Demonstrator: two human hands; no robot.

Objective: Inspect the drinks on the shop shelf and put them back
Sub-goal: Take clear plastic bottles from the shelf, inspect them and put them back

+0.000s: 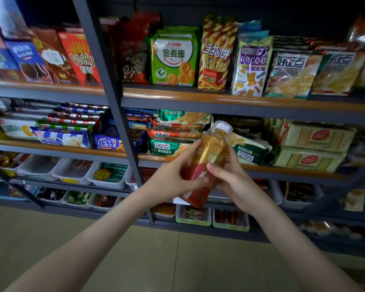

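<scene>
A drink bottle (207, 157) with a white cap and a gold and red label is held tilted in front of the shelves, cap pointing up and to the right. My left hand (173, 178) grips its lower body from the left, fingers curled round the red part of the label. My right hand (230, 178) grips it from the right, thumb across the label and fingers behind the bottle. The bottom of the bottle shows below both hands.
A dark metal shelf unit (219, 102) with wooden edge strips fills the view, its upright post (114, 102) left of the bottle. Snack bags and biscuit boxes (173, 60) crowd the upper shelves. White trays (108, 175) of small snacks sit lower down. Tiled floor (177, 260) lies below.
</scene>
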